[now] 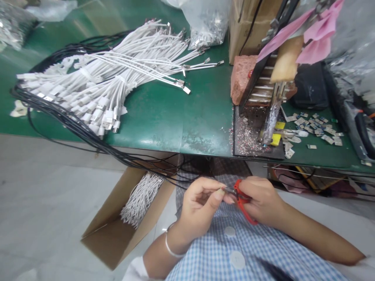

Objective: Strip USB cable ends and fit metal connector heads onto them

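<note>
My right hand (261,200) is wrapped around a pair of red-handled scissors (242,203), whose blades point left toward my other hand. With thumb and fingers pinched, my left hand (202,201) holds the end of a black cable close to the scissor blades. The cable's tip is too small to make out. Several black cables (111,152) run from the table over its edge to my left hand. Both hands are in front of the blue checked apron (211,249), below the table edge.
Bundled white USB cables (108,74) lie on the green table (164,121). A cardboard box (108,242) with white cables stands on the floor at left. At right are a soldering stand (269,117), a brick (241,76), small circuit boards (318,125) and a plastic bag (208,23) of connectors.
</note>
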